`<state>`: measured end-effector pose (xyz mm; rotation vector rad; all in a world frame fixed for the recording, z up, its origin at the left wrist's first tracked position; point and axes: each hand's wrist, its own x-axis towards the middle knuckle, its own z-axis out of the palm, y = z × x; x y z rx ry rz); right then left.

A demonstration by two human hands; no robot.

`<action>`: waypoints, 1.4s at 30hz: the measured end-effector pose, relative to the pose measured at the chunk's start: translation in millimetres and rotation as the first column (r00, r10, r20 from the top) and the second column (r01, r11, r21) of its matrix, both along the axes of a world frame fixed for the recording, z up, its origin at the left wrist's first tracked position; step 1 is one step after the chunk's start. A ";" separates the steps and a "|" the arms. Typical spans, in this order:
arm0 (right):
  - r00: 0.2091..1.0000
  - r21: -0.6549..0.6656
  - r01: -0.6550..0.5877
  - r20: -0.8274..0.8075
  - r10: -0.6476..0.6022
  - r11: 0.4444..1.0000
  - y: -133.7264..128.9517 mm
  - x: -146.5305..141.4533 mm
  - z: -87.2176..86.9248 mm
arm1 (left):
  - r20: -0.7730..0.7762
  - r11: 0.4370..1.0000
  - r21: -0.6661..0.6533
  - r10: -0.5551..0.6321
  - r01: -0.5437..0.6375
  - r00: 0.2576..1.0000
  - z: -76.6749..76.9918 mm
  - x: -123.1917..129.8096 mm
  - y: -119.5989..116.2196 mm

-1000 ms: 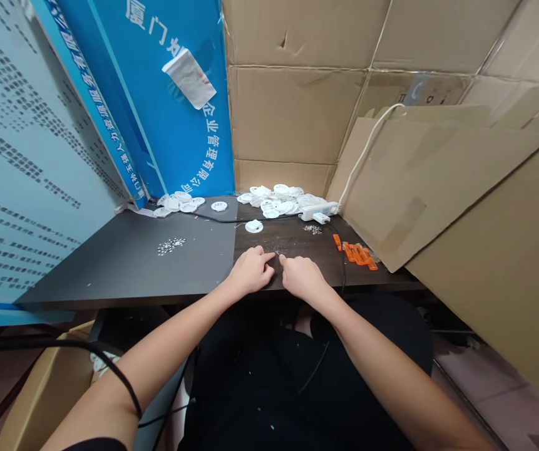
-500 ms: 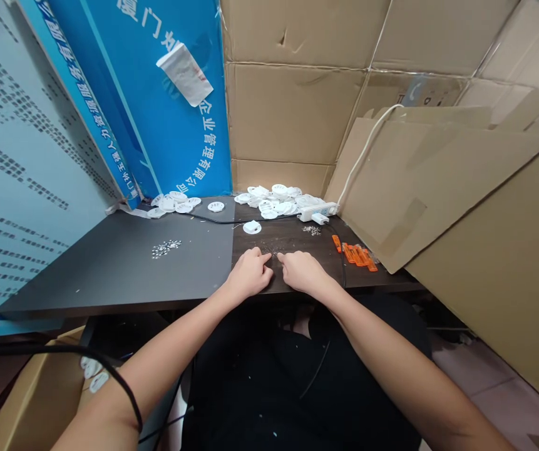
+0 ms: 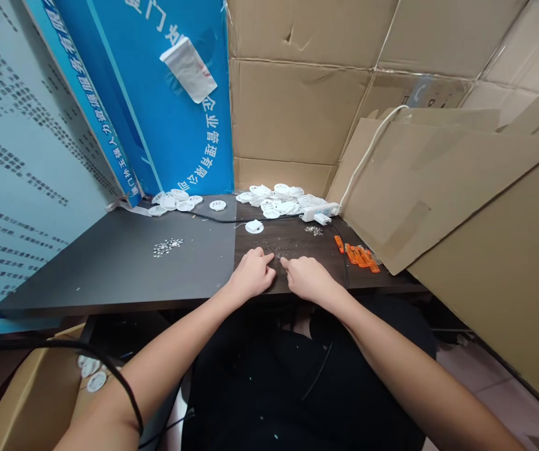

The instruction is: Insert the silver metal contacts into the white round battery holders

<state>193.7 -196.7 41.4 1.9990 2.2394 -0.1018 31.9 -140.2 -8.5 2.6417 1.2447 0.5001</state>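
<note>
My left hand (image 3: 252, 273) rests at the table's front edge with its index finger stretched out and its other fingers curled. The thumb sits apart below the index finger. Facing it, my right hand (image 3: 310, 277) also points an index finger down at the tabletop, the rest of its fingers folded. Tiny loose bits (image 3: 277, 255) lie around the two fingertips, too small to name. No held object shows in either hand. Just beyond them is a white round disc with a raised block (image 3: 254, 227). A heap of small metal pieces (image 3: 314, 231) lies past my right hand.
Shiny small metal parts (image 3: 168, 247) form a heap on the grey board (image 3: 203, 263) at left. White round discs (image 3: 276, 199) pile along the back. A white power strip (image 3: 320, 213), black cable (image 3: 347, 269) and several orange pieces (image 3: 362, 257) lie at right. Cardboard (image 3: 297, 113) walls the back.
My right index fingertip has shifted slightly away from the left one, widening the small gap. My left hand has barely moved. The view has tilted a little.
</note>
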 end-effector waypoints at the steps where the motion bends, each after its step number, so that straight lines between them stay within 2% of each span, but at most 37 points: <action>1: 1.000 -0.001 0.001 -0.001 -0.001 1.000 -0.5 -0.3 0.1 | -0.002 1.000 0.000 0.000 0.000 1.000 0.3 0.0 -0.1; 12: 0.998 0.012 0.065 -0.005 -0.065 0.998 -2.9 -1.1 6.9 | -0.018 0.999 0.042 0.007 -0.006 1.000 2.6 -0.8 -1.4; 15: 0.999 0.010 0.028 -0.036 -0.028 1.000 -6.3 -5.2 5.6 | -0.017 0.998 0.056 0.012 -0.011 1.000 3.3 -1.5 -2.5; 22: 0.996 0.035 0.074 -0.059 -0.072 0.997 -6.8 -8.1 -3.1 | 0.007 0.996 0.041 0.073 -0.073 0.997 3.0 -4.1 -4.8; 25: 0.994 0.054 0.066 -0.087 -0.061 0.996 -7.9 0.9 -9.5 | -0.017 1.000 0.011 0.026 -0.026 1.000 0.4 -2.4 1.0; 28: 0.990 0.072 0.061 -0.131 -0.051 0.996 -12.5 13.4 -15.8 | -0.077 0.996 -0.044 -0.077 0.074 0.994 -3.3 0.2 8.8; 33: 0.971 0.077 0.119 -0.218 -0.100 0.990 -15.8 37.0 -21.6 | -0.116 0.982 -0.069 -0.181 0.174 0.977 -6.2 -0.6 14.3; 38: 0.947 0.083 0.102 -0.312 -0.071 0.991 -11.9 55.6 -24.6 | -0.071 0.972 -0.059 -0.231 0.227 0.970 -2.2 -7.2 13.9; 42: 0.920 0.131 0.058 -0.393 -0.002 0.990 -10.7 55.1 -28.2 | 0.023 0.977 -0.019 -0.213 0.213 0.977 2.7 -5.0 15.3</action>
